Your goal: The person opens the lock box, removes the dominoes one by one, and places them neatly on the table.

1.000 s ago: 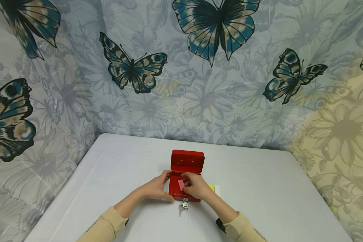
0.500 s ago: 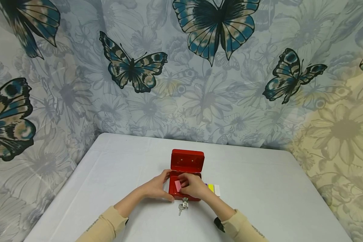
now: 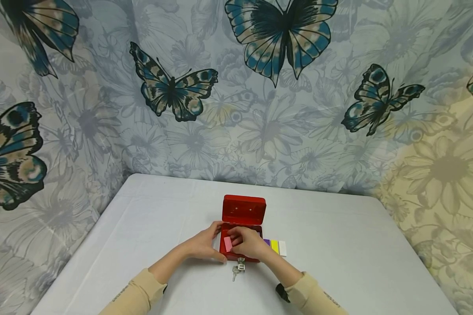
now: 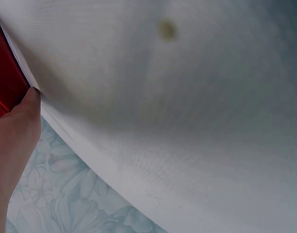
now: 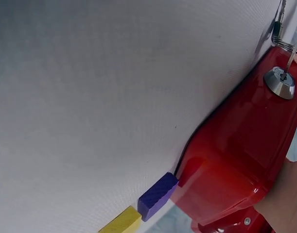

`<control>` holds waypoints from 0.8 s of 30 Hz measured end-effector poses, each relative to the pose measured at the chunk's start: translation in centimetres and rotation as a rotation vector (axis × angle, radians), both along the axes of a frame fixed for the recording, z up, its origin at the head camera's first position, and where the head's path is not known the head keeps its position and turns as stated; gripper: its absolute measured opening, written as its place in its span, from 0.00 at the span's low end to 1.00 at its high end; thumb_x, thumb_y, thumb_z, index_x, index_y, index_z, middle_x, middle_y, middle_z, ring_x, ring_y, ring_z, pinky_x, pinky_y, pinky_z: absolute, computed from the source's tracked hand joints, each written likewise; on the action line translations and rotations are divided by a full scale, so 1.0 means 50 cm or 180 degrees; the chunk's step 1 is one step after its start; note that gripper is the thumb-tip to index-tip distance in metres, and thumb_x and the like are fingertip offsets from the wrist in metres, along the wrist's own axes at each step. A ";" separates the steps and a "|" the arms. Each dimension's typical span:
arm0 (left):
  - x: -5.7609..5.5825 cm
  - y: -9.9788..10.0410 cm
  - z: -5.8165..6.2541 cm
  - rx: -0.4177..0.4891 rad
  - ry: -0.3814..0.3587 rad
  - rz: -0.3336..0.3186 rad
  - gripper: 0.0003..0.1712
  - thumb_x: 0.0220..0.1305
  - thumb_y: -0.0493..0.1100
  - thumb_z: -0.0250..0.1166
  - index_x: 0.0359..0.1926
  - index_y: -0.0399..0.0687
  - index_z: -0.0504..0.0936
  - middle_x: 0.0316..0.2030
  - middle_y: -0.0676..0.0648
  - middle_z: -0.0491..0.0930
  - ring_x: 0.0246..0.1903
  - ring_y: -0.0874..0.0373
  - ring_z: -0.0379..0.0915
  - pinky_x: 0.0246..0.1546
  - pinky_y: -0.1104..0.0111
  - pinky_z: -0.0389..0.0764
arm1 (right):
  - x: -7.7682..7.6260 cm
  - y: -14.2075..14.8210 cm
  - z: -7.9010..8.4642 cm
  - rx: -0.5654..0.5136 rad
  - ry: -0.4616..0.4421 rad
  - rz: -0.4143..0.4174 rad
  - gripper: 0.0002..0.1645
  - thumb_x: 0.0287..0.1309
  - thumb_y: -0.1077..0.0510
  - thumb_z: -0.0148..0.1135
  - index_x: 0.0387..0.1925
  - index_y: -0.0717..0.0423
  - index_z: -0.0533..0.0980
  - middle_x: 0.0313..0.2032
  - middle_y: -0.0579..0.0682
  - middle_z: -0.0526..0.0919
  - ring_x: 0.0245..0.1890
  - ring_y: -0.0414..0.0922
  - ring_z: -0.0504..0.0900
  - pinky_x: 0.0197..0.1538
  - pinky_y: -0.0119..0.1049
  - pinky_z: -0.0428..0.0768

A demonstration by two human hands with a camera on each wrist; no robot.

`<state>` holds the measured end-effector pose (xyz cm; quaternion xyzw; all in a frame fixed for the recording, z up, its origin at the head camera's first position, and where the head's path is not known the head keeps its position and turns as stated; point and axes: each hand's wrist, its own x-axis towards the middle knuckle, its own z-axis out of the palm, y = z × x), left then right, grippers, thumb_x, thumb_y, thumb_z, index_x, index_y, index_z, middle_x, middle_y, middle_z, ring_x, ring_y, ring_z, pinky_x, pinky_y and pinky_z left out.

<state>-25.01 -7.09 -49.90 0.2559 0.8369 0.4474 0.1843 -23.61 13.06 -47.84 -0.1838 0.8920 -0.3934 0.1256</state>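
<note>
A red cash box (image 3: 244,211) stands on the table with its lid raised. Keys (image 3: 235,272) hang from its silver front lock, which the right wrist view shows as a round cylinder (image 5: 279,83). My left hand (image 3: 202,243) holds the box's left side, thumb at the front corner and fingers at the back one. In the left wrist view only part of that hand (image 4: 17,131) shows against the red wall. My right hand (image 3: 249,243) is inside the box, pinching a small pink block (image 3: 227,244) near the left inner wall. Much of the box's interior is hidden by this hand.
Right of the box, a purple block (image 5: 157,195), a yellow block (image 3: 274,246) and a white block (image 3: 282,248) lie in a row. The white table (image 3: 331,232) extends around them, with butterfly-patterned walls behind and to the left.
My right hand has shifted left inside the box, carrying the pink block toward the left wall. More of the purple, yellow and white blocks shows now. My left hand has stayed in place.
</note>
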 end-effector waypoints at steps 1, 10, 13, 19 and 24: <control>0.000 0.000 0.000 0.0001 0.0007 -0.0003 0.58 0.45 0.47 0.78 0.71 0.40 0.52 0.69 0.39 0.61 0.68 0.42 0.58 0.67 0.52 0.63 | -0.001 -0.001 -0.001 0.0010 0.0016 0.0017 0.25 0.49 0.67 0.71 0.52 0.64 0.77 0.40 0.53 0.82 0.37 0.45 0.79 0.46 0.44 0.84; -0.001 -0.001 0.000 0.0034 0.0032 -0.0033 0.58 0.45 0.47 0.78 0.70 0.39 0.52 0.68 0.39 0.61 0.68 0.44 0.58 0.67 0.53 0.63 | -0.009 -0.010 -0.007 0.0116 0.0186 0.0121 0.25 0.46 0.67 0.73 0.49 0.64 0.78 0.38 0.52 0.81 0.35 0.44 0.78 0.42 0.39 0.83; 0.000 -0.001 0.000 0.0018 0.0027 -0.0029 0.58 0.45 0.48 0.78 0.71 0.39 0.52 0.68 0.39 0.61 0.68 0.43 0.58 0.67 0.52 0.63 | -0.011 -0.013 -0.006 0.0185 0.0224 0.0121 0.25 0.45 0.66 0.74 0.49 0.63 0.78 0.36 0.51 0.81 0.34 0.43 0.76 0.40 0.36 0.83; 0.000 -0.001 -0.001 -0.0013 0.0042 -0.0022 0.58 0.46 0.48 0.78 0.71 0.38 0.52 0.68 0.39 0.61 0.68 0.43 0.58 0.66 0.52 0.63 | -0.017 -0.017 -0.008 0.0359 0.0335 0.0117 0.27 0.43 0.63 0.77 0.49 0.60 0.79 0.37 0.49 0.79 0.34 0.41 0.74 0.38 0.31 0.81; -0.001 -0.001 -0.003 0.0006 0.0053 -0.0032 0.58 0.45 0.48 0.78 0.71 0.39 0.52 0.68 0.39 0.61 0.68 0.43 0.58 0.67 0.52 0.63 | -0.019 -0.018 -0.011 0.0425 0.0363 0.0123 0.27 0.43 0.62 0.77 0.48 0.59 0.79 0.36 0.48 0.78 0.35 0.41 0.73 0.38 0.29 0.79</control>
